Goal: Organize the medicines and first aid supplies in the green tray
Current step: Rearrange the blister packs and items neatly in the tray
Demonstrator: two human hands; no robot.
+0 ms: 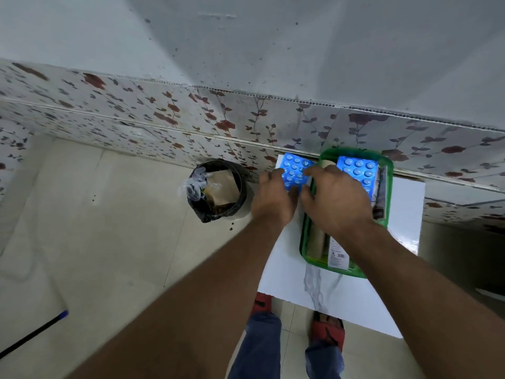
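Observation:
A green tray stands on a small white marble-patterned table against the wall. Inside it lie a blue blister pack, brown rolls, a white labelled packet and a dark packet. A second blue blister pack lies on the table just left of the tray. My left hand and my right hand both hold this second pack at its near edge, and my right hand covers the middle of the tray.
A black waste bin with a liner and brown paper stands on the floor left of the table. Flower-patterned wall tiles run behind. A dark stick with a blue tip lies at lower left. Feet in red sandals show under the table edge.

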